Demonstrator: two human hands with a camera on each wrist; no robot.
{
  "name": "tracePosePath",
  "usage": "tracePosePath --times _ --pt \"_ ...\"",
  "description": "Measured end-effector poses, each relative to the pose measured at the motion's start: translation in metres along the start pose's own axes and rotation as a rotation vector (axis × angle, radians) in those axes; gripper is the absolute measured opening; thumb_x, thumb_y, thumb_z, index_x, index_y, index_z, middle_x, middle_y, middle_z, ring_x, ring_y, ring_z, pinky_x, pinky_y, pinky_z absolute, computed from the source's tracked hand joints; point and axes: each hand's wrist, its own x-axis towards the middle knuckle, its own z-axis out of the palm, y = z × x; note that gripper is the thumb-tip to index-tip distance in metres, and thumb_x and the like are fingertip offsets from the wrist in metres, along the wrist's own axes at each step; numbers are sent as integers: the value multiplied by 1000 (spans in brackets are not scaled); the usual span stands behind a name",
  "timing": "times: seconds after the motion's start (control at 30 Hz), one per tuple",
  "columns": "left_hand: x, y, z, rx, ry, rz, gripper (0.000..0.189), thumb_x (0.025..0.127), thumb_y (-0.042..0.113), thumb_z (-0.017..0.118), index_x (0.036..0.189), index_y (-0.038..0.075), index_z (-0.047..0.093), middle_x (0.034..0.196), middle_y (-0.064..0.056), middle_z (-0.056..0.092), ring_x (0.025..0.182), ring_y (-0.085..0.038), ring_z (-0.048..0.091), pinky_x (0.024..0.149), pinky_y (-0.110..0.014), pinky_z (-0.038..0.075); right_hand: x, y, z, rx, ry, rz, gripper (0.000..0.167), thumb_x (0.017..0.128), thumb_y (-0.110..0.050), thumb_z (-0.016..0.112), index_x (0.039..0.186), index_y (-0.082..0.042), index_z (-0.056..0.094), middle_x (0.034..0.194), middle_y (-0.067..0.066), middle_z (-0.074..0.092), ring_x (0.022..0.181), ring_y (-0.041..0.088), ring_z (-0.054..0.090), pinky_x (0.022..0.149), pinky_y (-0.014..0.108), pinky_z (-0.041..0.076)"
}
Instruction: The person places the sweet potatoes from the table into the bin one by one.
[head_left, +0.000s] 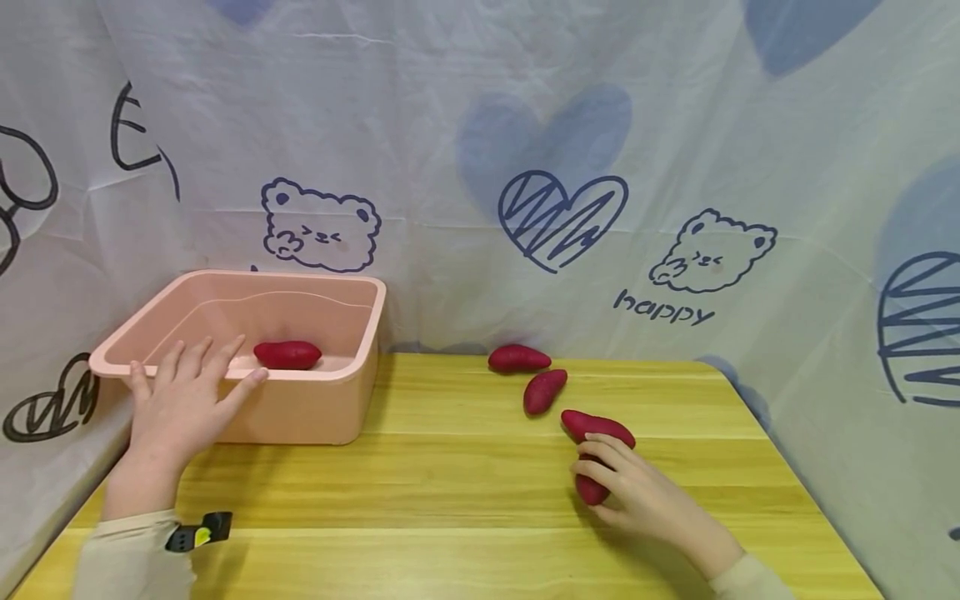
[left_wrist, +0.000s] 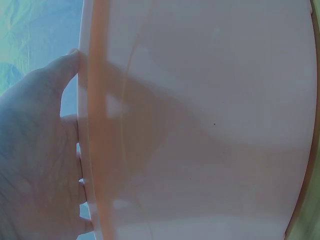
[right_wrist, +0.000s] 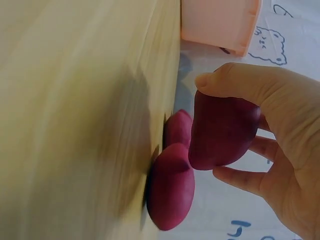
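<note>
My left hand lies with spread fingers over the near rim of a pink plastic tub. In the left wrist view, its thumb touches the rim and the tub's outer wall fills most of the picture. One dark red sweet potato lies inside the tub. At the right, my right hand grips another sweet potato between thumb and fingers, lifted off the table. Just behind it lies a sweet potato, partly covered by the fingers in the head view.
Farther back on the wooden table lie two more sweet potatoes, one close in front of the other. A printed cloth hangs behind the table and along its sides. A dark band circles the left wrist.
</note>
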Motion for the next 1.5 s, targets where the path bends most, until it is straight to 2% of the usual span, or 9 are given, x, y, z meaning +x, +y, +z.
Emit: tracePosePath --times 0.2,0.4,0.83,1.5 --pt "0 0 0 -2 2 -1 75 95 67 34 155 22 25 152 -28 29 140 -53 15 107 -78 -11 14 0 2 -4 -38 -16 52 62 -20 88 109 -13 66 122 6 61 118 29 56 90 46 55" --pt "0 0 0 -5 2 -1 75 95 67 34 155 22 25 152 -28 29 140 -53 15 107 -78 -11 31 2 5 -15 -74 -27 51 64 -22 88 110 -14 66 123 7 61 119 31 56 90 46 55" --pt "-1 0 0 -3 7 6 74 96 66 34 155 23 25 153 -28 27 140 -54 16 107 -78 -10 72 5 5 -30 -104 -85 49 70 -21 85 114 -13 66 125 9 61 124 31 54 100 45 51" --pt "-1 -1 1 -4 13 6 73 96 66 35 154 23 27 153 -28 28 139 -54 17 108 -78 -11 130 7 9 -53 -78 -175 52 72 -24 87 117 -15 65 128 9 60 127 30 52 102 43 51"
